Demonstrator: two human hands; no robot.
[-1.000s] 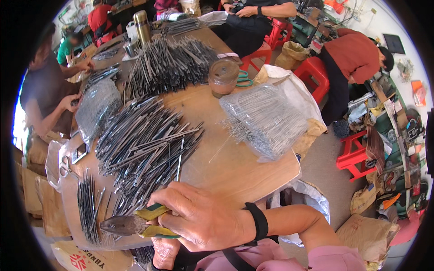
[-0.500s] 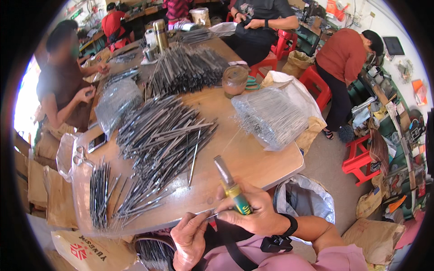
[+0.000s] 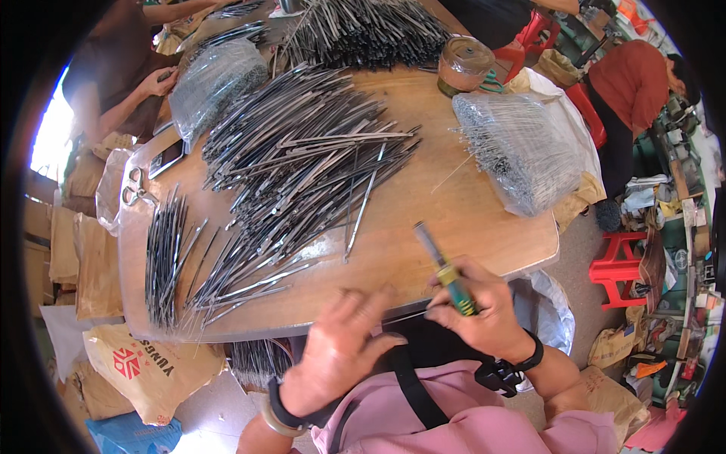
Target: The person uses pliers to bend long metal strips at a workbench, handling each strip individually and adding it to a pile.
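Note:
My right hand (image 3: 488, 314) is closed around a tool with a green-and-yellow handle (image 3: 456, 290) and a metal tip pointing up and away over the near edge of the table. A thin dark rod (image 3: 406, 316) sticks out leftward from the fingers of the same hand. To its left, my left hand (image 3: 336, 352) is open and smeared by motion, its thumb apart and nothing visible in it. Beyond it lies a large loose pile of thin dark metal strips (image 3: 295, 159). A smaller bundle of strips (image 3: 165, 261) lies at the table's left.
On the wooden table (image 3: 484, 242) are scissors (image 3: 138, 189), a phone-like device (image 3: 166, 157), clear bags of thin wires (image 3: 522, 155) (image 3: 215, 83), and a brown jar (image 3: 464, 64). Another person (image 3: 121, 68) sits at the left. A red stool (image 3: 618, 268) stands at the right.
My left hand has come away from the thin rod and opened, moving up and right over the table edge. My right hand, still holding the tool, has shifted right. The view has tilted downward.

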